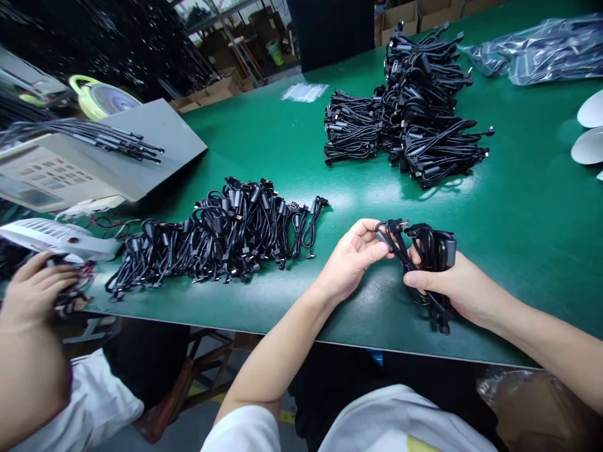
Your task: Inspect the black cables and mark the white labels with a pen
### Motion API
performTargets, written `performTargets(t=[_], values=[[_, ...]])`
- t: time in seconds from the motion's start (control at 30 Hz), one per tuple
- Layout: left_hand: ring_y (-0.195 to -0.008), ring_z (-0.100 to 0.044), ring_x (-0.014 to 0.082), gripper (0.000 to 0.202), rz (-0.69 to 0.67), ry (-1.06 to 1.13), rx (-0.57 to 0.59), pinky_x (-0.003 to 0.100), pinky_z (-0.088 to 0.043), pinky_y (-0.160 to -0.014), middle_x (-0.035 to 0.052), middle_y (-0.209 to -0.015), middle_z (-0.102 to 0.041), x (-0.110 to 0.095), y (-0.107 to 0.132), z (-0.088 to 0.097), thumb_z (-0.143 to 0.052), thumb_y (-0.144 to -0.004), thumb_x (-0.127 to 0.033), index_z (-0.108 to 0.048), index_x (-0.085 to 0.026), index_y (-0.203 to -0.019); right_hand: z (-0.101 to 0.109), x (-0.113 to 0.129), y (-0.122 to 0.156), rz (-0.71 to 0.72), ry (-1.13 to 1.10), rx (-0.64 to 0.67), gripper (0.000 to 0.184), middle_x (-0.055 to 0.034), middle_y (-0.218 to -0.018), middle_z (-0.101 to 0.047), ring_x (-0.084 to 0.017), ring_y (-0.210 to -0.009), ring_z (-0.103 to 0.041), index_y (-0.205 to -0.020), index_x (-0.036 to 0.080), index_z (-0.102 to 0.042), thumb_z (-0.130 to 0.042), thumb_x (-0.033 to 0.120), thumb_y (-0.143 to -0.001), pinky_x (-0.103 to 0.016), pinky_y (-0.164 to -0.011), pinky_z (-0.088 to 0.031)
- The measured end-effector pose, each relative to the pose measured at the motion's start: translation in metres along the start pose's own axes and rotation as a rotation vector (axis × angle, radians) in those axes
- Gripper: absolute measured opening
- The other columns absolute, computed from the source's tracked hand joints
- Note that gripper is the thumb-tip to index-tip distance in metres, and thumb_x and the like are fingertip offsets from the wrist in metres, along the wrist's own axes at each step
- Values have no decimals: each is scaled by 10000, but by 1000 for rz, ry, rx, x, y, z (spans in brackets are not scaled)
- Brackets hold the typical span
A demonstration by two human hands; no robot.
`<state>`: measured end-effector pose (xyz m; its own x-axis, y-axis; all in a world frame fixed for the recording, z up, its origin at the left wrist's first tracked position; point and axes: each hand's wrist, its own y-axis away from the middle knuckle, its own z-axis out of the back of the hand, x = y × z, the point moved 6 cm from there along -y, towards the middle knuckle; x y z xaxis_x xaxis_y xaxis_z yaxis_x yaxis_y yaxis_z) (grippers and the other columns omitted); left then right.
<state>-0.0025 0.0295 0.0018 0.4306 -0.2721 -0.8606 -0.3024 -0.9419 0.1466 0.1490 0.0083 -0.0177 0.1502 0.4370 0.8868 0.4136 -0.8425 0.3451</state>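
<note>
My right hand (452, 282) is closed around a small bunch of black cables (431, 251) just above the green table (292, 138) near its front edge. My left hand (353, 254) pinches the plug ends of that same bunch between thumb and fingers. A long heap of coiled black cables (221, 235) lies on the table to the left of my hands. A taller stack of bundled black cables (414, 107) sits further back, right of the middle.
A grey test machine (94, 157) with loose cables across it stands at the left. A co-worker's hand (35, 289) works at the far left edge. Clear plastic bags (541, 50) lie at the back right, white discs (591, 129) at the right edge.
</note>
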Motion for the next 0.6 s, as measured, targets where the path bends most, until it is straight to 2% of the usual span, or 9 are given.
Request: performTargets(t=[0.17, 0.27, 0.43, 0.6], values=[[-795, -571, 108, 458, -5, -82, 25, 236, -469, -739, 3, -936, -611, 4, 2, -3, -813, -761, -410, -535, -208, -1064, -1, 1, 0, 5, 134, 4, 389, 56, -704, -469, -98, -624, -414, -775, 187, -531, -887, 305, -671, -234, -558, -343], [-786, -555, 109, 437, -11, -157, 37, 231, -457, -722, 8, -930, -601, 5, 1, -3, -761, -818, -396, -557, -219, -1162, -4, 1, 1, 7, 185, 36, 400, 44, -722, -490, -109, -653, -431, -776, 183, -539, -884, 358, -677, -236, -578, -358], [-839, -604, 140, 400, 37, -103, 89, 266, -461, -805, 25, -933, -633, 6, 2, -4, -703, -868, -387, -579, -231, -1215, -11, -1, 4, -50, 65, 104, 384, 57, -648, -479, -97, -563, -426, -778, 191, -534, -869, 362, -699, -233, -525, -347], [-836, -623, 140, 378, 60, -48, 113, 271, -463, -816, 27, -941, -650, 8, 2, -5, -703, -870, -369, -589, -238, -1205, -12, 0, 4, -52, 17, 102, 367, 51, -660, -498, -92, -557, -445, -800, 193, -567, -889, 321, -679, -229, -522, -366]])
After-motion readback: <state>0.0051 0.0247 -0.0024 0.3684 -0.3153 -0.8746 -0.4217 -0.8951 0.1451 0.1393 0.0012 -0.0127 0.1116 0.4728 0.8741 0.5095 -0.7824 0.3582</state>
